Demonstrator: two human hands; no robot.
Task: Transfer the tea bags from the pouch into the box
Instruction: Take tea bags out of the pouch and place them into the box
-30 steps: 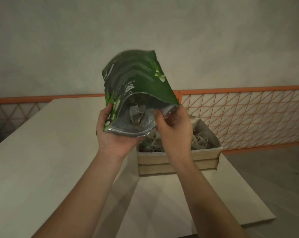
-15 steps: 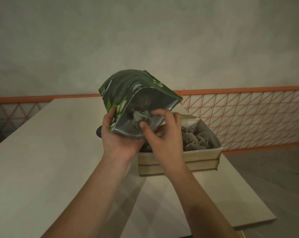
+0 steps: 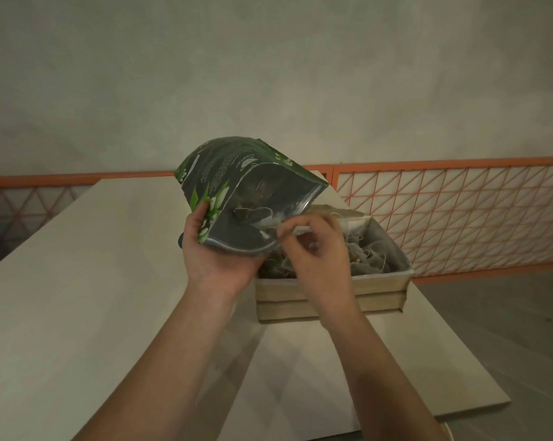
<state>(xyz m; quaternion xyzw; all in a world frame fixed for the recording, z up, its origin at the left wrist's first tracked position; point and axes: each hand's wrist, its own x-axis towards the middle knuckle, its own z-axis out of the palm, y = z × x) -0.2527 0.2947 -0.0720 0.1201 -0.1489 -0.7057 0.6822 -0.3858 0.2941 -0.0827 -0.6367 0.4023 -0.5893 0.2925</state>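
Observation:
My left hand (image 3: 214, 259) grips the green pouch (image 3: 237, 186) by its lower left edge, tipped so its open mouth faces me, just above the box's left end. A few tea bags (image 3: 246, 213) show inside the silver-lined mouth. My right hand (image 3: 316, 253) is at the mouth's lower right, thumb and fingertips pinched on a white tea bag string or tag; the pinch is blurred. The cardboard box (image 3: 332, 297) stands on the table behind my hands and holds several tea bags (image 3: 370, 253).
The pale table (image 3: 78, 297) stretches left and toward me; its right edge runs just past the box. An orange lattice railing (image 3: 459, 211) stands behind and to the right, before a plain wall. Grey floor lies right of the table.
The pouch has come down from upright above the box and tipped toward me. My right hand let go of the pouch's rim and went to its mouth, fingers pinching there.

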